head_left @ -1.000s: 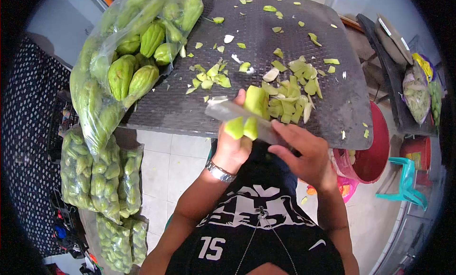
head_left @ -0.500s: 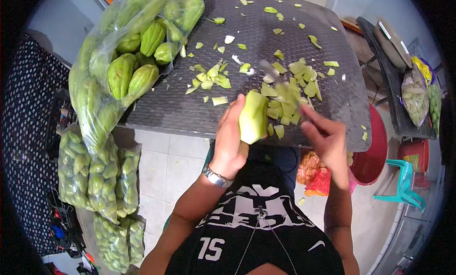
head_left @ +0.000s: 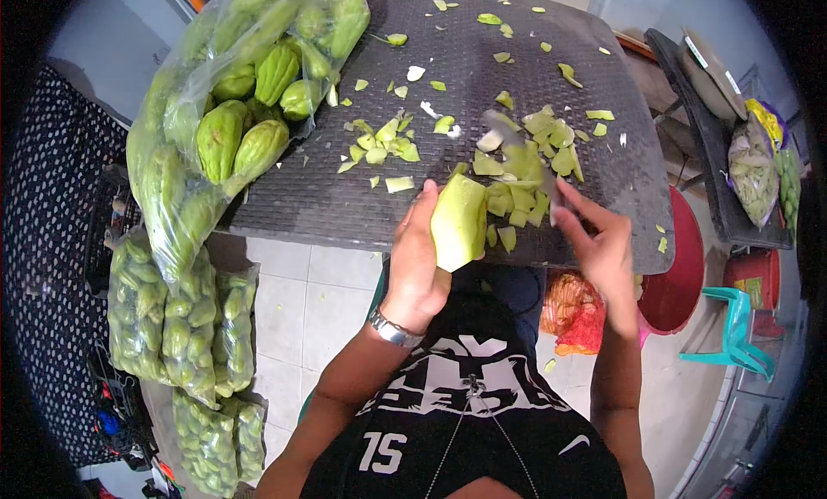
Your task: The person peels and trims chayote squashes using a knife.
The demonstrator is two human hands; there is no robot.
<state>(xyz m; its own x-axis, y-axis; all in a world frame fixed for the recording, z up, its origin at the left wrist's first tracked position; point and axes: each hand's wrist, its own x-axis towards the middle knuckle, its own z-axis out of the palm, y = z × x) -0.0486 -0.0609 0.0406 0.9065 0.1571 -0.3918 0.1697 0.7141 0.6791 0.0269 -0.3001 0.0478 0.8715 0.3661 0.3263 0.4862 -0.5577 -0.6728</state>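
My left hand (head_left: 416,262), with a metal watch at the wrist, grips a pale green, mostly peeled chayote (head_left: 460,223) at the table's near edge. To the right of it, my right hand (head_left: 597,240) is closed around a knife (head_left: 530,159), whose blade is blurred by motion and points up and left over the peel pieces. Green peels (head_left: 551,133) lie in a heap beyond and beside the chayote. A smaller group of peels (head_left: 376,141) is on the dark woven table (head_left: 301,210) to the left.
A large clear bag of unpeeled chayotes (head_left: 228,128) lies at the table's left. Below it are several filled bags (head_left: 164,314). On the right are a red tub (head_left: 676,279), a teal stool (head_left: 732,335) and a side table (head_left: 689,141) with bags.
The knife has gone from across the chayote to its right, over the peels, with my right hand. Since the middle frame the chayote has turned slightly in my left hand.
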